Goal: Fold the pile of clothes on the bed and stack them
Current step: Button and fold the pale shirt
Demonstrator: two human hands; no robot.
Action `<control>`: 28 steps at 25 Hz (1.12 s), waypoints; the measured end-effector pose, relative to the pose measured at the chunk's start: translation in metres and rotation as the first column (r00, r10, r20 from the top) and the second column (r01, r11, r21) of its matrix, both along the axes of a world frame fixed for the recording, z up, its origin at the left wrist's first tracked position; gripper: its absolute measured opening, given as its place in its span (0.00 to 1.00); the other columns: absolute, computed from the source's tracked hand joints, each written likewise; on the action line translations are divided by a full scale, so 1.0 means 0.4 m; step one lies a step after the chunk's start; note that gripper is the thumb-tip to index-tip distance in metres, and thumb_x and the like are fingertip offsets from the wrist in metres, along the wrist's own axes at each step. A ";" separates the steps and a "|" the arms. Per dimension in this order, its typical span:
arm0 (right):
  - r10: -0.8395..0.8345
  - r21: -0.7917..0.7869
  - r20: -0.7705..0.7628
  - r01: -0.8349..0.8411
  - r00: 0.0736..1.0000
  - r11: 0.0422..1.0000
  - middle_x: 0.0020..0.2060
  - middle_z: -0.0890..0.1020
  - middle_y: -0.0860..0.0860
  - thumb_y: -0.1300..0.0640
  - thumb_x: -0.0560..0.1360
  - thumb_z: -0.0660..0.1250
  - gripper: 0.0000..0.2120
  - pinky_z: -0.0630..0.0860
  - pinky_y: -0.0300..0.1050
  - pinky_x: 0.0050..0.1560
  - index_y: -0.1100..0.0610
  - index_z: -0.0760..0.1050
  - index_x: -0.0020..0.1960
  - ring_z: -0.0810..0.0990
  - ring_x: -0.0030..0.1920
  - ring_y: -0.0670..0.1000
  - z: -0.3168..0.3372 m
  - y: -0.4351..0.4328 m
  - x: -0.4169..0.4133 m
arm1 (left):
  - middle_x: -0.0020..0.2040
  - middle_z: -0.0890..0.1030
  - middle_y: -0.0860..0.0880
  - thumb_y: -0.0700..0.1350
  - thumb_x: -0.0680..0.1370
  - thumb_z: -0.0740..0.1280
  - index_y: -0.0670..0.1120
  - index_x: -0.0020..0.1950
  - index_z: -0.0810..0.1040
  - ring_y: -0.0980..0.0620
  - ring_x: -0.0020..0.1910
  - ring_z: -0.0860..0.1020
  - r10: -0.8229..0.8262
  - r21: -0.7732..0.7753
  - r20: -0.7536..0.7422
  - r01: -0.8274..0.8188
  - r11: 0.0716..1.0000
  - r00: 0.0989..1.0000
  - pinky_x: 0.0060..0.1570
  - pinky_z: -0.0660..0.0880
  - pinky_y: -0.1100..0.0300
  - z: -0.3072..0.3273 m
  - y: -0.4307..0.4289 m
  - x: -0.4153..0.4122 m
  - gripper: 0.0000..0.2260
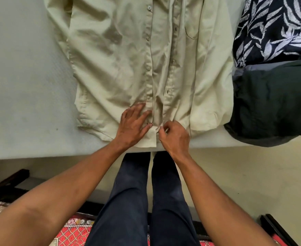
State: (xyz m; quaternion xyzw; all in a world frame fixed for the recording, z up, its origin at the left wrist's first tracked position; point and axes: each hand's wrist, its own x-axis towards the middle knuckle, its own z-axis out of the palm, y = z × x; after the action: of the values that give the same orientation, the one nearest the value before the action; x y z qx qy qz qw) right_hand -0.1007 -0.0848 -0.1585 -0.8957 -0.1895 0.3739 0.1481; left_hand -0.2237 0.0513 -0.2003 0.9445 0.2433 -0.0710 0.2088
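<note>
- Your shirt (114, 55), pale beige with buttons down the front, lies spread front-up on the bed (21, 86), with its hem at the bed's near edge, right in front of you.
- The front is unbuttoned: the two front panels meet along the middle and the cloth is bunched into folds between them near the hem.
- Your left hand (133, 125) lies flat on the shirt's left panel just above the hem, fingers straight and spread, pressing the cloth down and holding nothing.
- Your right hand (174, 137) is just beside it, at the hem of the other panel, fingers curled, with thumb and fingertips pinching the edge of the cloth.
- The two hands are close together but not touching.
- A chest pocket (193, 31) shows on the shirt's right side, far from you.
- One sleeve (61, 18) lies along the shirt's left edge; the right edge looks folded in on itself as a long lengthwise flap.
- To the right of the shirt, a dark floral garment (274, 29) sits at the far end of the bed.
- Nearer you on that side lies a dark green garment (274, 100), touching the shirt's right edge and reaching the bed's rim.
- You stand against the bed in dark trousers (128, 201), on a red patterned rug (71, 233).
</note>
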 end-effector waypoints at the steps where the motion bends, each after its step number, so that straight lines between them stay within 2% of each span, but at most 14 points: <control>1: -0.015 -0.004 0.000 0.015 1.000 1.000 0.42 0.82 0.47 0.47 0.77 0.66 0.10 0.69 0.43 0.40 0.52 0.81 0.44 0.80 0.42 0.50 0.007 -0.007 0.001 | 0.70 0.72 0.44 0.56 0.78 0.69 0.49 0.68 0.75 0.43 0.68 0.71 0.053 -0.018 0.019 -0.052 0.998 0.998 0.63 0.69 0.46 0.011 -0.002 0.000 0.21; 3: -0.053 -0.003 0.009 0.053 0.999 0.999 0.39 0.79 0.47 0.50 0.75 0.66 0.09 0.66 0.43 0.39 0.53 0.78 0.40 0.76 0.39 0.49 0.026 -0.023 0.002 | 0.61 0.75 0.44 0.52 0.78 0.70 0.46 0.63 0.78 0.44 0.58 0.74 0.156 -0.073 0.079 -0.151 0.986 0.985 0.55 0.72 0.49 0.037 -0.017 -0.005 0.17; 5: -0.073 0.020 0.032 0.072 0.997 0.997 0.39 0.77 0.45 0.50 0.74 0.67 0.08 0.66 0.44 0.38 0.53 0.76 0.39 0.74 0.38 0.48 0.047 -0.043 -0.001 | 0.54 0.77 0.47 0.47 0.78 0.70 0.43 0.60 0.79 0.51 0.50 0.76 0.297 -0.241 0.085 -0.270 0.932 0.951 0.50 0.76 0.53 0.053 -0.047 -0.017 0.13; 6: -0.088 0.047 0.047 0.085 0.995 0.995 0.40 0.77 0.45 0.50 0.75 0.68 0.07 0.67 0.44 0.39 0.52 0.78 0.41 0.74 0.38 0.47 0.056 -0.052 -0.002 | 0.52 0.77 0.49 0.45 0.78 0.70 0.43 0.61 0.80 0.55 0.47 0.76 0.392 -0.341 0.046 -0.354 0.871 0.919 0.49 0.77 0.55 0.055 -0.065 -0.021 0.12; 8: -0.114 0.105 0.081 0.105 0.990 0.989 0.42 0.77 0.45 0.46 0.76 0.69 0.09 0.69 0.44 0.40 0.51 0.81 0.49 0.76 0.41 0.48 0.061 -0.059 -0.004 | 0.52 0.78 0.52 0.45 0.78 0.71 0.44 0.63 0.79 0.58 0.44 0.78 0.531 -0.443 -0.022 -0.484 0.754 0.847 0.49 0.79 0.59 0.052 -0.096 -0.019 0.14; 11: -0.094 0.165 0.136 0.071 0.986 0.984 0.46 0.82 0.48 0.41 0.77 0.70 0.16 0.72 0.43 0.43 0.52 0.83 0.57 0.80 0.45 0.50 0.045 -0.020 -0.001 | 0.53 0.81 0.50 0.45 0.78 0.72 0.45 0.62 0.81 0.56 0.45 0.81 0.621 -0.473 -0.041 -0.563 0.678 0.783 0.50 0.80 0.57 0.046 -0.115 0.004 0.13; 13: -0.063 0.118 0.134 0.047 0.989 0.992 0.48 0.85 0.49 0.38 0.76 0.69 0.20 0.74 0.44 0.46 0.52 0.83 0.58 0.83 0.48 0.50 0.025 0.016 0.004 | 0.52 0.81 0.50 0.45 0.77 0.72 0.46 0.60 0.82 0.55 0.45 0.82 0.636 -0.457 -0.061 -0.588 0.667 0.769 0.49 0.81 0.54 0.043 -0.117 0.020 0.12; 16: -0.082 0.066 0.110 0.075 0.991 0.995 0.49 0.87 0.50 0.43 0.77 0.69 0.17 0.74 0.42 0.49 0.53 0.84 0.58 0.84 0.51 0.52 -0.011 0.033 0.006 | 0.49 0.81 0.52 0.45 0.76 0.73 0.46 0.53 0.83 0.56 0.43 0.81 0.609 -0.420 -0.084 -0.582 0.696 0.789 0.46 0.80 0.53 0.038 -0.108 0.030 0.07; 18: -0.126 0.061 0.093 0.120 0.988 0.991 0.47 0.87 0.49 0.47 0.78 0.69 0.13 0.74 0.41 0.48 0.53 0.85 0.55 0.85 0.49 0.52 -0.024 0.034 0.014 | 0.46 0.80 0.52 0.46 0.75 0.74 0.47 0.48 0.83 0.56 0.42 0.79 0.587 -0.391 -0.107 -0.577 0.718 0.803 0.45 0.79 0.53 0.038 -0.094 0.041 0.05; 20: -0.153 0.064 0.074 0.148 0.986 0.987 0.45 0.87 0.48 0.44 0.78 0.68 0.14 0.75 0.41 0.47 0.53 0.85 0.53 0.85 0.47 0.51 -0.025 0.030 0.023 | 0.44 0.81 0.54 0.46 0.75 0.74 0.47 0.46 0.82 0.56 0.41 0.79 0.596 -0.394 -0.142 -0.597 0.699 0.791 0.45 0.79 0.53 0.044 -0.083 0.056 0.03; 22: -0.119 0.082 0.081 0.113 0.990 0.990 0.47 0.87 0.49 0.42 0.77 0.67 0.17 0.73 0.42 0.47 0.54 0.84 0.54 0.84 0.49 0.51 -0.018 0.027 0.020 | 0.40 0.82 0.55 0.45 0.73 0.74 0.48 0.43 0.82 0.56 0.40 0.80 0.654 -0.452 -0.194 -0.658 0.602 0.731 0.47 0.80 0.54 0.050 -0.076 0.063 0.03; 25: -0.040 0.113 0.115 0.027 0.993 0.993 0.54 0.84 0.51 0.42 0.78 0.67 0.20 0.73 0.45 0.50 0.55 0.79 0.62 0.82 0.54 0.53 -0.003 0.026 0.002 | 0.36 0.84 0.52 0.43 0.70 0.75 0.47 0.40 0.82 0.52 0.39 0.84 0.770 -0.553 -0.292 -0.757 0.347 0.567 0.46 0.83 0.50 0.061 -0.072 0.068 0.03; 26: -0.022 0.102 0.118 0.010 0.993 0.995 0.57 0.83 0.51 0.42 0.78 0.68 0.21 0.74 0.47 0.52 0.55 0.77 0.64 0.81 0.56 0.54 -0.002 0.031 -0.002 | 0.36 0.84 0.51 0.42 0.70 0.75 0.46 0.40 0.82 0.51 0.38 0.84 0.791 -0.565 -0.310 -0.771 0.292 0.527 0.46 0.83 0.49 0.067 -0.070 0.069 0.03; 28: 0.006 0.052 0.114 -0.012 0.993 0.999 0.58 0.82 0.53 0.44 0.77 0.69 0.21 0.73 0.48 0.52 0.55 0.76 0.64 0.81 0.57 0.56 -0.001 0.048 0.001 | 0.35 0.84 0.49 0.40 0.70 0.75 0.45 0.40 0.82 0.49 0.38 0.84 0.809 -0.580 -0.322 -0.778 0.241 0.491 0.46 0.83 0.48 0.077 -0.070 0.070 0.03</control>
State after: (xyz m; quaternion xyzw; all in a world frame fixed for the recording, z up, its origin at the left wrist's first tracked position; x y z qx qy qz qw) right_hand -0.1002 -0.0656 -0.1591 -0.9105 -0.2113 0.3179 0.1592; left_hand -0.1957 0.0235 -0.1696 0.5487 0.6379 -0.0159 0.5402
